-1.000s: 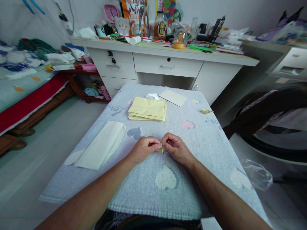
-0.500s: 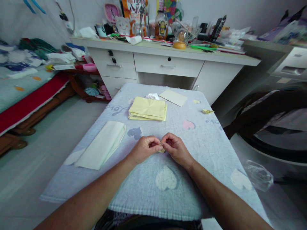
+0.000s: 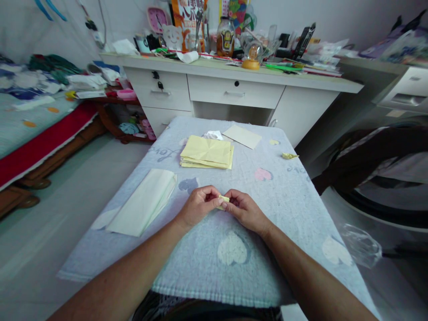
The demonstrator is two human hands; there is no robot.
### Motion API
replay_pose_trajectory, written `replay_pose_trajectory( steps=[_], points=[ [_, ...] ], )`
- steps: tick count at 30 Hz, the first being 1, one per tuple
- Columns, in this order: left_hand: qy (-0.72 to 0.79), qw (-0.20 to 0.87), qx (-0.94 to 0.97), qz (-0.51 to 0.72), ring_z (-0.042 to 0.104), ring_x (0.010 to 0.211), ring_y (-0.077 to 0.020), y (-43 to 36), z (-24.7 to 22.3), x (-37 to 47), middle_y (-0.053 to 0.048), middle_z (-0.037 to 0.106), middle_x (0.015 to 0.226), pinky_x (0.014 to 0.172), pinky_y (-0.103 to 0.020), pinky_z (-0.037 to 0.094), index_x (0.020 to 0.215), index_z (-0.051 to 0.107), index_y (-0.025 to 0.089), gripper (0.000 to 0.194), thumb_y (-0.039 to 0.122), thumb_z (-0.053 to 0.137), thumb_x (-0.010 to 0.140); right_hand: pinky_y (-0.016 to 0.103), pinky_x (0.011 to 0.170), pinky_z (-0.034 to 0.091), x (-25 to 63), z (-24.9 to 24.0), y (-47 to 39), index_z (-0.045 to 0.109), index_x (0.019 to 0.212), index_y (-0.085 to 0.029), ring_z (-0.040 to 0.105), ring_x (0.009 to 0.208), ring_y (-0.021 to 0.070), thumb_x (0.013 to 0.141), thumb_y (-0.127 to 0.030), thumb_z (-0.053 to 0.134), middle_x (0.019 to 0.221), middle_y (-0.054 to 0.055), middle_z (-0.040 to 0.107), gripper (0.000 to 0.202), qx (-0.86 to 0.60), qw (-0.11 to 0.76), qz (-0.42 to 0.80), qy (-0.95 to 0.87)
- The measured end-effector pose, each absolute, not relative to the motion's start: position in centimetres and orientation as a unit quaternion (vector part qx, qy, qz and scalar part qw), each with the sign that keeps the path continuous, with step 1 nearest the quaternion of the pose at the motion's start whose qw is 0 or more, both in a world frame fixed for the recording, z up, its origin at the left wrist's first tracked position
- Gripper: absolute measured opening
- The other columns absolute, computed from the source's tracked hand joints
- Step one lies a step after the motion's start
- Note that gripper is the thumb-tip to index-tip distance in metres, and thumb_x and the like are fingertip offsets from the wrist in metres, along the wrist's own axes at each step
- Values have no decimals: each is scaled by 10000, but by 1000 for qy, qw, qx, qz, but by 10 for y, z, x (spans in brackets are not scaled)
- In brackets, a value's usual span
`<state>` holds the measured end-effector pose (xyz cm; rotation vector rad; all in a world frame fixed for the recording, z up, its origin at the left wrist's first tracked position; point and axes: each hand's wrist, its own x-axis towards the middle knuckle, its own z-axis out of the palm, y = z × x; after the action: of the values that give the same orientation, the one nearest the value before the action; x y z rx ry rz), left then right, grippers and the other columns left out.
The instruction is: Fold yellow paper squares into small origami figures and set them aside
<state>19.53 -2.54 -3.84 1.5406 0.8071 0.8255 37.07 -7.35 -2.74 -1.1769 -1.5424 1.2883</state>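
Between my fingertips is a small folded piece of yellow paper [image 3: 224,200], mostly covered by both thumbs. My left hand [image 3: 202,204] pinches it from the left, and my right hand [image 3: 244,208] grips it from the right. Both hands are close together over the cloth-covered table [image 3: 207,267]. Beyond them lies a stack of creased yellow paper sheets [image 3: 207,150]. To the left of my left hand rests a folded pale paper bundle [image 3: 143,203]. A small folded yellow paper piece [image 3: 289,156] sits near the table's right edge.
Behind the yellow stack are a crumpled white tissue [image 3: 213,134] and a flat cream card [image 3: 242,136]. A cluttered white desk [image 3: 214,91] stands beyond the table. On the left is a bed [image 3: 50,138]; on the right, a washing machine [image 3: 397,147].
The yellow paper has turned between my fingers, and a flat, lighter edge now shows above the thumbs. My fingers have shifted slightly; both hands stay in about the same place.
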Motion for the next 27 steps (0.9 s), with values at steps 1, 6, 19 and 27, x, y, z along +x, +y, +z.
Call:
replay_pose_trajectory(
  steps=[1, 6, 19, 27],
  points=[
    [343, 571, 657, 354, 482, 610, -100, -25, -38, 195, 8, 550, 649, 578, -218, 370, 719, 598, 127, 238, 348, 654, 788, 219, 564, 324, 371, -29, -73, 578, 815, -159, 415, 613, 96, 844, -460, 608, 673, -31, 483, 304, -463, 397, 506, -610],
    [334, 569, 663, 353, 484, 635, -107, -26, -36, 196, 5, 553, 658, 602, -227, 372, 715, 602, 124, 226, 330, 644, 798, 222, 595, 343, 373, -34, -72, 572, 799, -162, 425, 630, 99, 867, -443, 580, 684, -28, 491, 289, -457, 403, 493, -621],
    [349, 595, 609, 391, 504, 634, -91, -26, -32, 199, 25, 550, 678, 607, -208, 404, 765, 577, 138, 164, 283, 649, 791, 210, 559, 346, 371, -31, -73, 562, 904, -171, 439, 608, 95, 813, -434, 646, 703, -28, 526, 291, -482, 404, 467, -622],
    [351, 624, 573, 398, 517, 577, -86, -27, -32, 201, 30, 567, 631, 569, -204, 416, 748, 560, 143, 187, 288, 676, 768, 218, 554, 341, 371, -35, -69, 575, 815, -162, 441, 591, 94, 820, -444, 630, 668, -25, 527, 288, -489, 426, 492, -582]
  ],
)
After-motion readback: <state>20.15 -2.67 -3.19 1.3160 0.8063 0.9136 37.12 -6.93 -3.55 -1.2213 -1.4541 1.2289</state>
